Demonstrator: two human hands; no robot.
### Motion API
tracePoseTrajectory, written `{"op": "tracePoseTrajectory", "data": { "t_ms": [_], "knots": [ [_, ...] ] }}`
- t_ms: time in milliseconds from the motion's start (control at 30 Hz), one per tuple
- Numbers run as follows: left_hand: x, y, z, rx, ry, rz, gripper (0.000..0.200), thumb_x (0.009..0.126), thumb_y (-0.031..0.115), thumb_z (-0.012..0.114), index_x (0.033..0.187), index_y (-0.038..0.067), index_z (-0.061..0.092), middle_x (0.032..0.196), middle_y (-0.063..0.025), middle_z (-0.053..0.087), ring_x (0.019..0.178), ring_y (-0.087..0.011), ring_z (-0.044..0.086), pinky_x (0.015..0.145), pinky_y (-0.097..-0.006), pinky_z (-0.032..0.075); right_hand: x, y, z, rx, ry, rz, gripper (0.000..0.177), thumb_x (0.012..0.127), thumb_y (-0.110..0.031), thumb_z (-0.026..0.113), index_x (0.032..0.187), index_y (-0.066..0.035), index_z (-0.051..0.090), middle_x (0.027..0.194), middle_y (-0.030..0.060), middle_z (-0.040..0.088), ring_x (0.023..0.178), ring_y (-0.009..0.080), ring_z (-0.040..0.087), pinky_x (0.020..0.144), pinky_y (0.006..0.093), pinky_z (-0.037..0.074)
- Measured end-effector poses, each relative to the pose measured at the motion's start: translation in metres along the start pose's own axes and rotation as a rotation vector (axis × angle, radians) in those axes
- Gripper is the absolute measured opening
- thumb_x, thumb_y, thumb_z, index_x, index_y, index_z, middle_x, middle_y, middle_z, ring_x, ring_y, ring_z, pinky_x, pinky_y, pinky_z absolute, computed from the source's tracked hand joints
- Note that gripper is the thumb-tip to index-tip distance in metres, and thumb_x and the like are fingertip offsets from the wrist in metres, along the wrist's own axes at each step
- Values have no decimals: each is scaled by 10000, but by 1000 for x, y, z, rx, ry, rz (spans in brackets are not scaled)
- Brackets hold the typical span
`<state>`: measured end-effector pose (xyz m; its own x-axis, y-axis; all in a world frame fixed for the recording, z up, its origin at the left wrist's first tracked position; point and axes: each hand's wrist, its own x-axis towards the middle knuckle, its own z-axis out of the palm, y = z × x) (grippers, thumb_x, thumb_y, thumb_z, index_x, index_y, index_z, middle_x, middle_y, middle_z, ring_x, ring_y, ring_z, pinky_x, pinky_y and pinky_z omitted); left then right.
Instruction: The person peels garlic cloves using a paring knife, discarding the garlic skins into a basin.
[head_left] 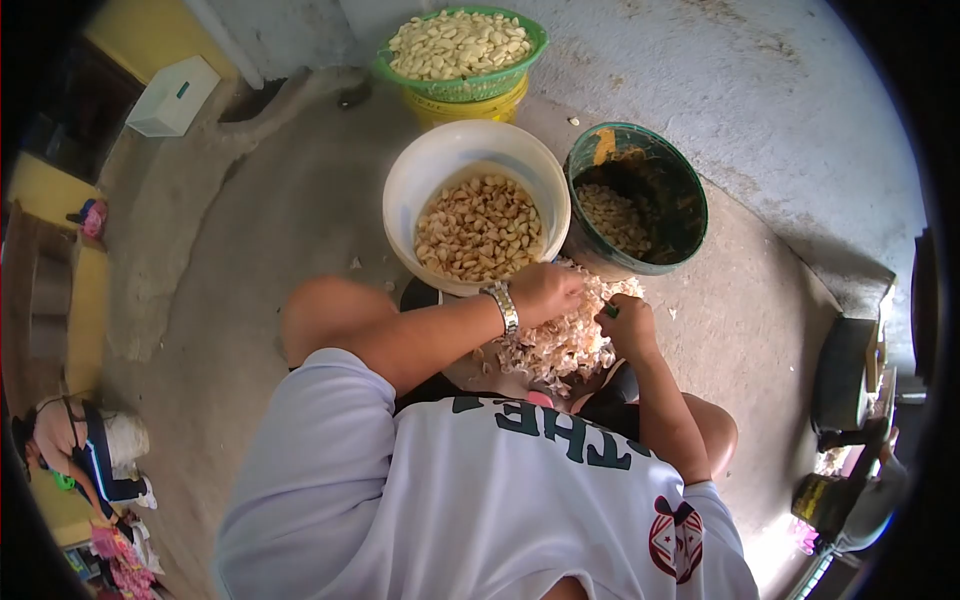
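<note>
My left hand (pixel 550 291), with a metal watch at its wrist, is closed above a pile of garlic skins (pixel 565 345); whatever its fingers pinch is hidden. Just to the right, my right hand (pixel 630 326) is closed around a small green-handled tool (pixel 611 311) whose working end I cannot make out. Beyond my left hand stands a white bucket (pixel 400 215) holding unpeeled garlic cloves (pixel 480 230). A dark green bucket (pixel 690 215) beside it tilts toward me, with paler garlic cloves (pixel 615 215) inside.
At the back, a green basket (pixel 460 88) heaped with peeled cloves (pixel 460 45) rests on a yellow bucket (pixel 470 108). A white box (pixel 174 97) sits at the far left. One person (pixel 80 445) bends at the left; another (pixel 872 500) is at the right edge.
</note>
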<state>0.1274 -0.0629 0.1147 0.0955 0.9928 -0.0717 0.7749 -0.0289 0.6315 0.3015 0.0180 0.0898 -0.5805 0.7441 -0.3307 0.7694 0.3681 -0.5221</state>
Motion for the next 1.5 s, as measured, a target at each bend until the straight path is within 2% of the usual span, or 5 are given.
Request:
{"op": "tracePoseTrajectory", "data": {
  "t_ms": [100,300,567,800,1500],
  "knots": [
    [24,-38,-2,-54,535,276,104,685,143,599,751,64,582,731,-94,587,686,-251,574,633,-333,459,2,-5,-2,6,38,-13,183,669,-111,561,839,-45,577,722,187,578,685,332,570,622,390,456],
    [73,-129,-62,127,31,-571,215,656,196,638,826,66,621,928,-150,567,813,-252,561,722,-311,443,-1,-14,3,19,-44,-105,176,676,-138,566,832,-58,575,711,181,575,704,336,563,633,395,454],
    [66,-190,32,585,-412,-570,759,685,443,561,1292,135,226,1231,-150,379,1092,-281,413,869,-357,381,11,-17,4,58,10,-103,153,686,-161,598,785,-48,568,682,164,573,661,330,557,589,375,437],
    [64,-202,48,445,-936,-460,644,753,205,562,1301,132,231,1264,-154,342,1103,-272,403,825,-387,407,17,-32,7,40,-49,-129,200,702,-210,588,839,-68,554,699,182,568,692,346,550,624,406,438],
    [-1,-142,-121,-1796,373,-461,299,827,249,497,1011,16,466,1003,-174,478,836,-208,537,519,-185,487,23,-24,9,390,16,-35,415,742,-275,570,1005,32,478,895,223,561,749,321,573,666,358,439]
  ]
}}
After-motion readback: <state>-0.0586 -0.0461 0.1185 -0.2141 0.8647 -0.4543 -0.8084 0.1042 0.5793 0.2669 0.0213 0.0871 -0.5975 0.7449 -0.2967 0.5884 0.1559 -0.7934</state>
